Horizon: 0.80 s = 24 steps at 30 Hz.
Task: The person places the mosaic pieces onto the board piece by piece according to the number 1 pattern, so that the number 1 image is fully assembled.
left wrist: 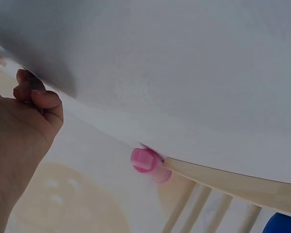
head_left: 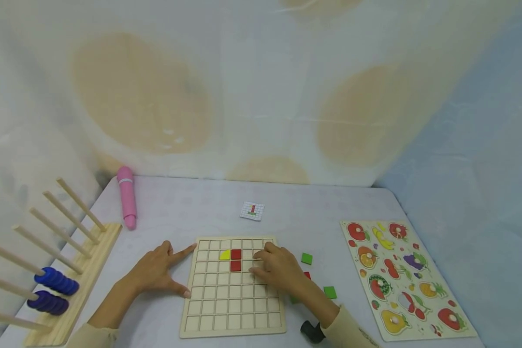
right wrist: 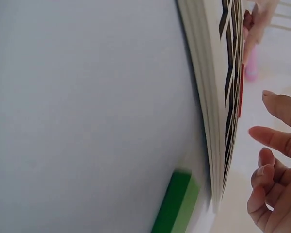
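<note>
A wooden grid board (head_left: 213, 307) lies flat on the table. A yellow piece (head_left: 224, 254) with one cut corner and a red square tile (head_left: 236, 254) sit side by side in its cells, a second red tile (head_left: 236, 266) just below. At the board's left edge, my left hand (head_left: 154, 270) spreads thumb and index finger, their tips touching the rim. My right hand (head_left: 282, 270) hovers over the right part of the board. In the right wrist view, thumb and index finger (right wrist: 276, 141) stand apart with nothing between them, the other fingers bent.
Right of the board lie several loose tiles, among them a green tile (head_left: 330, 292), and a black object (head_left: 312, 332). A small pattern card (head_left: 252, 211) lies behind. A fruit puzzle (head_left: 411, 280) is far right; a pegged bead rack (head_left: 87, 275) and pink tube (head_left: 127, 198) are left.
</note>
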Tool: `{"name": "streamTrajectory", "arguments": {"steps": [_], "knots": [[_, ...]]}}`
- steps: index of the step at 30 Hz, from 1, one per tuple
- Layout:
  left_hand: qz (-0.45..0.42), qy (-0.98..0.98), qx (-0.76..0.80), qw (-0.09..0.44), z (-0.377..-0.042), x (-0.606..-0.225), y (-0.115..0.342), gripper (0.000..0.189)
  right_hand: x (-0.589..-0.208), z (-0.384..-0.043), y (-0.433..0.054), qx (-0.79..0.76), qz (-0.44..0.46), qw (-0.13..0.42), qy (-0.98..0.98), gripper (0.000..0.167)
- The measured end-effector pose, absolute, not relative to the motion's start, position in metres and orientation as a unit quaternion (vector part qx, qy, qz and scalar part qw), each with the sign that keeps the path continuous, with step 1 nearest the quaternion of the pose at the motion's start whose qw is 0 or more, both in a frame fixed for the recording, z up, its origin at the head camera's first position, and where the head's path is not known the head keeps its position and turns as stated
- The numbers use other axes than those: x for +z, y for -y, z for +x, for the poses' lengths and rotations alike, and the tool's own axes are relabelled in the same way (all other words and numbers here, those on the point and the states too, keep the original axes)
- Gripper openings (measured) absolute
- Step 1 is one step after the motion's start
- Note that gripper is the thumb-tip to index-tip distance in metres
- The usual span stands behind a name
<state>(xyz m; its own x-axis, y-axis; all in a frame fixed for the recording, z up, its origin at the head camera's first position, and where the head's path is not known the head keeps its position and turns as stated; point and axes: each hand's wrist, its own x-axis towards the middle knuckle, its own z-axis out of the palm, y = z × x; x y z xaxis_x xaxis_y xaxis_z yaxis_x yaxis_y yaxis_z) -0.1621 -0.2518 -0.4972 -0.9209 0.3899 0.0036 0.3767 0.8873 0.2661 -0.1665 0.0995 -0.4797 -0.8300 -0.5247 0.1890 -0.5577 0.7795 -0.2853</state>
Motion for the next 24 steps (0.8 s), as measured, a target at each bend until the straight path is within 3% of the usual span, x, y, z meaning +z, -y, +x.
{"name": "streamTrajectory", "arguments": {"steps": [11, 24], "knots": [[0.199, -0.972, 0.124, 0.027, -0.166, -0.494, 0.248, 0.119, -0.474, -0.162, -0.139, 0.211, 0.233, 0.086, 0.945, 0.028], [0.195, -0.972, 0.120, 0.049, -0.172, -0.490, 0.243, 0.119, -0.470, -0.153, -0.199, 0.214, 0.181, -0.030, 0.960, 0.032]]}}
